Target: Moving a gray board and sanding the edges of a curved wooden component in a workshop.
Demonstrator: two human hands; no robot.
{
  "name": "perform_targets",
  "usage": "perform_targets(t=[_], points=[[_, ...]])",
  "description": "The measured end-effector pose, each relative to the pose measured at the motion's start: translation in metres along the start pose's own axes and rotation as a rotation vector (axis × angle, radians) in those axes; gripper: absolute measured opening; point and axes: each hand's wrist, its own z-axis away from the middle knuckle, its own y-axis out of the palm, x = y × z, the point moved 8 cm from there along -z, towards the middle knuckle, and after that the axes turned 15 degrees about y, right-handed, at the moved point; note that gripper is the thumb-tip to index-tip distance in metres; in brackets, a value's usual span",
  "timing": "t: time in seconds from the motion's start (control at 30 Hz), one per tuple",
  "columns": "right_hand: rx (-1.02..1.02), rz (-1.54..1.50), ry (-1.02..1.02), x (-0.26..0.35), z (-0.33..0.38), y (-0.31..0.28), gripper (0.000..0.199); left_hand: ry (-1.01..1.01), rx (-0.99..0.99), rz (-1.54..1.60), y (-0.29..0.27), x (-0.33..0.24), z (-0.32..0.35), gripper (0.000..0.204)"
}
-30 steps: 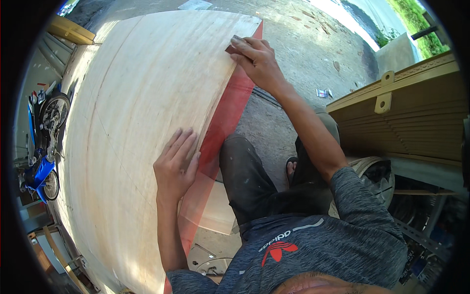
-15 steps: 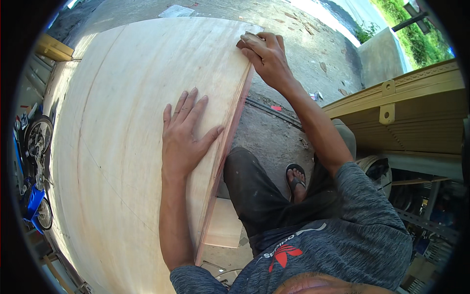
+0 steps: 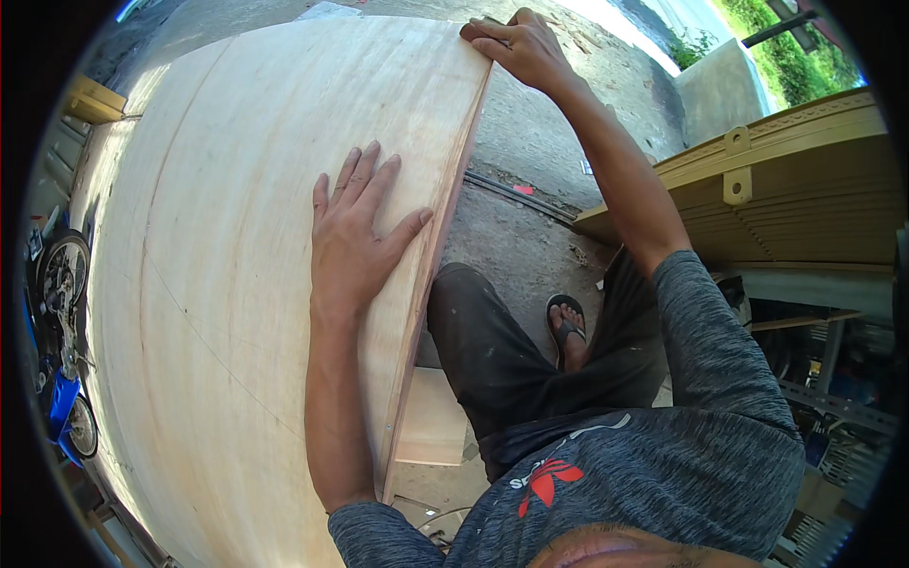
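My left hand (image 3: 352,248) lies flat on the pale wooden panel (image 3: 227,284), fingers spread apart, probably to steady it and carry my lean. At the panel's far right corner, my right hand (image 3: 530,49) pinches a small brown pad (image 3: 469,32) between thumb and fingers, seemingly for close control.

Strong daylight, apparently from the far side. Bright road surface (image 3: 630,36) beyond and right of the right fingers (image 3: 497,49) blown to white. Board (image 3: 237,237) pale, softly lit around the left fingers (image 3: 365,170); grain readable there. Sunlit floor strip (image 3: 114,142) glares far left of them. Shelving (image 3: 833,402), well below and right of the right fingers, dim, detail murky. Fisheye bends board edges; black vignette surrounds all. Both sets of fingers fairly sharp; rim softer.
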Motion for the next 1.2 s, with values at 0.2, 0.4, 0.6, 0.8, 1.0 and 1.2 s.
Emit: perform_targets(t=[0.2,0.4,0.6,0.8,1.0,1.2], points=[[-0.094,-0.214,-0.153,0.017,0.036,0.003,0.034,0.002,0.011,-0.048,-0.003,0.003,0.002,0.063],[-0.097,-0.211,-0.113,0.02,0.048,0.014,0.037,-0.013,0.048,-0.059,-0.001,0.002,0.017,0.064],[-0.145,-0.153,-0.113,-0.015,-0.009,0.014,0.036,0.016,0.023,-0.051,0.004,-0.003,-0.001,0.065],[-0.092,-0.146,-0.142,0.012,0.012,0.015,0.036,0.008,0.051,-0.034,-0.001,-0.001,0.004,0.063],[-0.055,-0.24,-0.082,0.04,0.071,0.019,0.036,-0.009,0.065,-0.058,0.0,0.005,0.014,0.065],[-0.19,-0.08,0.065,-0.006,-0.004,0.017,0.034,0.012,0.045,-0.026,0.003,0.001,0.003,0.063]])
